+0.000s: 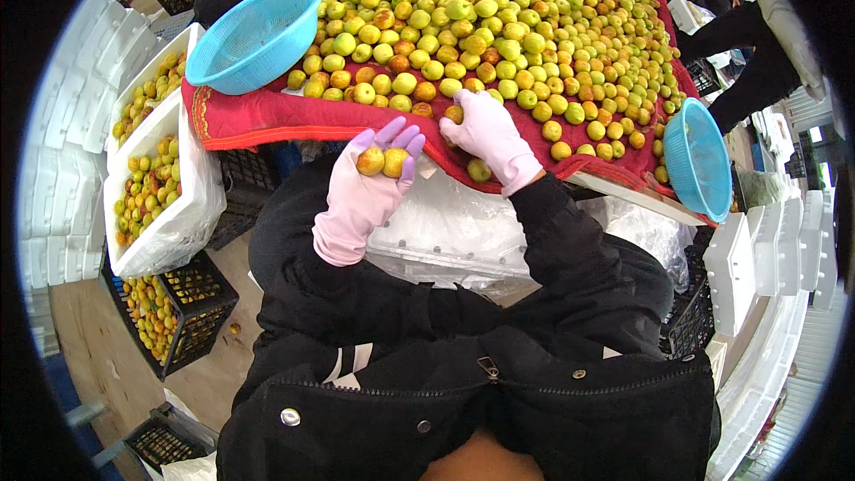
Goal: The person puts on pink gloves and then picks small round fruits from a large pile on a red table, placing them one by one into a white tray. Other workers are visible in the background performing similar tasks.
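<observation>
My left hand (374, 180), in a pink and lilac glove, is turned palm up in front of the table's near edge. Two yellow-green fruits (383, 162) with reddish patches, perhaps plums or jujubes, lie on its fingers. My right hand (487, 137), in the same kind of glove, reaches over the red cloth (280, 113) with its fingers around one fruit (454, 113). Another fruit (479, 170) lies in a fold of the cloth below the right hand. Beyond both hands spreads a large heap of the same fruit (481, 33) on the cloth.
Blue plastic baskets stand at the table's left (257, 40) and right (698, 160) corners. White foam boxes (190, 214) of fruit and a black crate (200, 321) are at left. Clear plastic (454, 220) lies before my lap. People are near both far sides.
</observation>
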